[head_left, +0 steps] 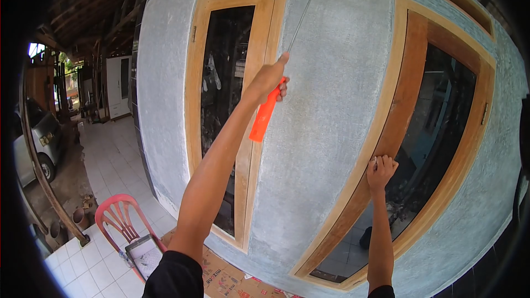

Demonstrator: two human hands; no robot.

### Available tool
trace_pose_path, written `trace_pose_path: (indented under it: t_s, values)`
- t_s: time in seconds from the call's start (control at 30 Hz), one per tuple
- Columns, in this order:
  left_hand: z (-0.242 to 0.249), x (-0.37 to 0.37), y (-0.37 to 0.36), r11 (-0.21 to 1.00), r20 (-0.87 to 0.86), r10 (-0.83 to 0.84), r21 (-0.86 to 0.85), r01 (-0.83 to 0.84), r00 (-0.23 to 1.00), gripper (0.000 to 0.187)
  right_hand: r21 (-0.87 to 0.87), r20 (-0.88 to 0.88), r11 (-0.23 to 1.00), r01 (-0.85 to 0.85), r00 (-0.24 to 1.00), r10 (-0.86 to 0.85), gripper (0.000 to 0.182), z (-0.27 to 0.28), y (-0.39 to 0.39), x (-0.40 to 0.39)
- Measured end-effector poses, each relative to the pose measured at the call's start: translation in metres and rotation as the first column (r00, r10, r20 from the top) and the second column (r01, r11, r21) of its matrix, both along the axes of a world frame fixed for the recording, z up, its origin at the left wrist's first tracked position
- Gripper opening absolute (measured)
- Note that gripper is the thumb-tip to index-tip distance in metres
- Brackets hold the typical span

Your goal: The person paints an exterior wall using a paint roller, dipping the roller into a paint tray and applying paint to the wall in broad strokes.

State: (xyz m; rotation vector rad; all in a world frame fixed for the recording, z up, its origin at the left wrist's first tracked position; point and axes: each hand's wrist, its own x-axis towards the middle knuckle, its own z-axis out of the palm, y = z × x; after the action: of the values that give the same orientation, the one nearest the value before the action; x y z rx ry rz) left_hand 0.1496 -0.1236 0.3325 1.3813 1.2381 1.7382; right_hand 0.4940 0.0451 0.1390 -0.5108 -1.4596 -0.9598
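Note:
My left hand (270, 81) is raised in front of the grey wall, wrapped round the orange handle of a paint roller (264, 117). The roller's thin metal rod (305, 17) runs up the wall, and its head is mostly cut off at the top edge of the view. Lower on the right, my right hand (381, 172) rests with curled fingers against the brown wooden frame (398, 113) of a glazed panel. A small pale bit shows by its fingers, too little to name.
Another glazed wooden frame (270, 22) stands left of the bare grey wall strip (326, 110). Below left, a red plastic chair (118, 201) bears a paint tray (144, 258). Printed cardboard (229, 281) covers the floor by the wall. A car (44, 138) stands farther left.

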Motion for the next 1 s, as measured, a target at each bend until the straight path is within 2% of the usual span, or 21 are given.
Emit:
trace_pose_path:
  t_s: [0.07, 0.13, 0.23, 0.33, 0.5, 0.63, 0.73, 0.87, 0.97, 1.0]
  values:
    - [-0.064, -0.006, -0.009, 0.998, 0.087, 0.005, -0.057, 0.000, 0.996, 0.062, 0.013, -0.003, 1.000, -0.002, 1.000, 0.002, 0.008, 0.000, 0.000, 0.001]
    - [-0.114, -0.001, -0.028, 0.981, 0.085, 0.134, -0.151, -0.120, 0.987, 0.063, -0.015, 0.005, 1.000, -0.006, 1.000, 0.006, 0.008, -0.001, 0.000, 0.002]
    - [-0.141, -0.002, -0.029, 0.969, 0.118, 0.153, -0.213, -0.125, 0.981, 0.063, -0.033, 0.008, 0.999, 0.011, 1.000, -0.011, 0.008, -0.001, 0.000, 0.002]
    - [-0.096, -0.005, -0.027, 0.984, 0.081, 0.122, -0.139, -0.110, 0.989, 0.062, -0.018, 0.005, 1.000, 0.005, 1.000, -0.005, 0.007, -0.002, 0.002, 0.002]
    - [0.024, -0.021, -0.003, 0.999, 0.035, 0.043, 0.023, -0.044, 0.998, 0.058, -0.024, 0.009, 1.000, -0.001, 1.000, 0.001, 0.007, -0.002, 0.001, 0.002]
    - [0.059, -0.022, 0.000, 0.999, 0.027, -0.016, 0.037, 0.015, 0.999, 0.058, -0.020, 0.008, 1.000, -0.002, 1.000, 0.002, 0.008, -0.002, 0.002, 0.003]
    - [0.014, -0.017, -0.007, 0.999, 0.073, 0.043, -0.003, -0.043, 0.996, 0.056, -0.016, -0.002, 1.000, -0.020, 1.000, 0.020, 0.007, -0.001, 0.001, 0.002]
    - [-0.086, -0.006, -0.021, 0.986, 0.154, 0.096, -0.152, -0.072, 0.983, 0.060, -0.004, -0.006, 1.000, -0.021, 1.000, 0.021, 0.007, -0.002, 0.000, 0.002]
    - [-0.102, -0.014, -0.020, 0.983, 0.134, 0.113, -0.162, -0.091, 0.984, 0.062, -0.014, 0.008, 1.000, -0.009, 1.000, 0.010, 0.008, -0.002, 0.001, 0.003]
    - [-0.092, -0.016, -0.020, 0.983, 0.139, 0.112, -0.159, -0.089, 0.984, 0.062, -0.034, 0.014, 0.999, -0.004, 1.000, 0.004, 0.008, -0.002, 0.000, 0.004]
